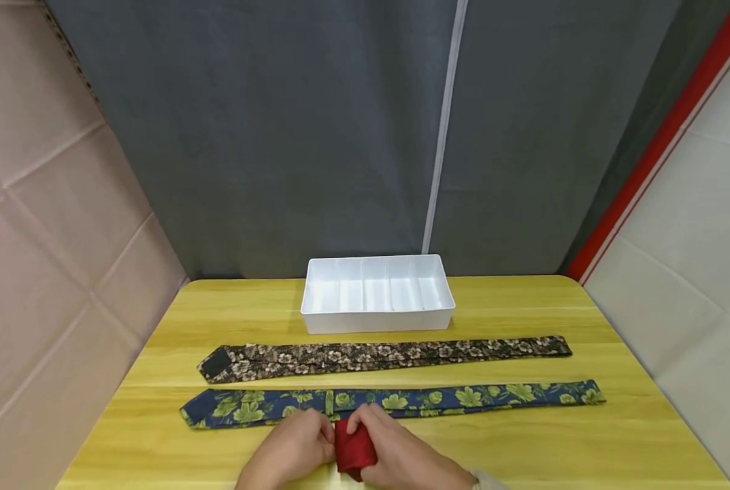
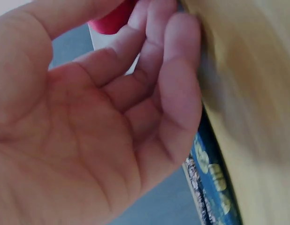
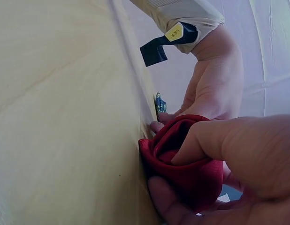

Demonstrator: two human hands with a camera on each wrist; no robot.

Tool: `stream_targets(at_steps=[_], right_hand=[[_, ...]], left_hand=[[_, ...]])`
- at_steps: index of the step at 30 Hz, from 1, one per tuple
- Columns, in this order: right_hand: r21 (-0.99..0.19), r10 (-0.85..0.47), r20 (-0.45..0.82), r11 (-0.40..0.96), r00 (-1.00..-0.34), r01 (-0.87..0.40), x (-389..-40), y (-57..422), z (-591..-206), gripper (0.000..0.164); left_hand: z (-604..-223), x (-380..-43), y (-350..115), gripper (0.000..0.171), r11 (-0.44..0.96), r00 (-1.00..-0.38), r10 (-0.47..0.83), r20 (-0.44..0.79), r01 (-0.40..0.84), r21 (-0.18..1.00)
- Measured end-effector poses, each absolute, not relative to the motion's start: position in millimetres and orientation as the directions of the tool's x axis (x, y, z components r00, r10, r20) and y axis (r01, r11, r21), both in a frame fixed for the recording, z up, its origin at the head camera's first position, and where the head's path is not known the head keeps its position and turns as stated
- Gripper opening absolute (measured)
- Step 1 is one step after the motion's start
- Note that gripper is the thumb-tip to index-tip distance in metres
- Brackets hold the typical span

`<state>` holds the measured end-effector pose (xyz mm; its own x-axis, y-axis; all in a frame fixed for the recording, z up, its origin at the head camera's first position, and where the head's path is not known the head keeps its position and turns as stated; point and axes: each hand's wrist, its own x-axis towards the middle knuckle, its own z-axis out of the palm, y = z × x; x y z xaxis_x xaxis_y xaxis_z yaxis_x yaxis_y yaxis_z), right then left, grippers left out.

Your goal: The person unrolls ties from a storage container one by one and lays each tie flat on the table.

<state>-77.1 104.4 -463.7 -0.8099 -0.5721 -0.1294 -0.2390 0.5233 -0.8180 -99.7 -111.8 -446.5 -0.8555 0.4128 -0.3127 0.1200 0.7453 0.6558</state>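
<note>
A rolled-up red necktie (image 1: 355, 447) stands near the table's front edge. My right hand (image 1: 404, 449) grips it, the thumb pushed into the middle of the coil in the right wrist view and the fingers round its outside. From the other side my left hand (image 1: 297, 444) has its curled fingers and thumb at the roll's left edge, seeming to pinch it; the fingertips are partly hidden. Just beyond both hands lies a navy necktie (image 1: 395, 400) with green flowers, stretched flat. Farther back a dark floral necktie (image 1: 383, 355) lies parallel to it.
A white divided tray (image 1: 377, 321) with several compartments stands at the table's back edge. The yellow wood table (image 1: 156, 381) meets a dark curtain (image 1: 291, 136) behind. Pale cloth walls flank it left and right.
</note>
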Motion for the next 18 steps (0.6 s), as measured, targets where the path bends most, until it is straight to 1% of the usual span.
stream_targets(at_steps=[4,7,11,14,16,18], right_hand=[[-0.829,-0.575,-0.124,0.508,-0.809,-0.234,-76.9,106.1,-463.2,0.053],[-0.837,-0.577,-0.133,0.5,-0.806,-0.22,-76.8,106.7,-462.9,0.053],[-0.841,-0.58,-0.162,0.505,-0.798,-0.196,-76.6,108.6,-462.1,0.052],[-0.841,-0.59,-0.195,0.511,-0.783,-0.176,-76.6,111.8,-460.5,0.053],[-0.827,-0.598,-0.207,0.53,-0.774,-0.188,-76.9,114.2,-458.5,0.053],[-0.797,-0.616,-0.178,0.548,-0.767,-0.255,-77.6,116.7,-456.5,0.051]], left_hand=[[-448.9,-99.1,-109.4,0.013,0.729,-0.838,0.42,-0.349,0.083,0.679],[-450.6,-98.6,-106.9,0.017,0.734,-0.839,0.403,-0.366,0.057,0.677],[-453.4,-97.0,-103.8,0.029,0.747,-0.842,0.397,-0.365,0.065,0.662],[-454.2,-96.4,-102.9,0.035,0.742,-0.838,0.41,-0.36,0.077,0.666],[-454.0,-96.7,-102.9,0.036,0.733,-0.833,0.42,-0.361,0.076,0.676],[-453.2,-96.8,-103.3,0.037,0.726,-0.828,0.426,-0.365,0.071,0.684]])
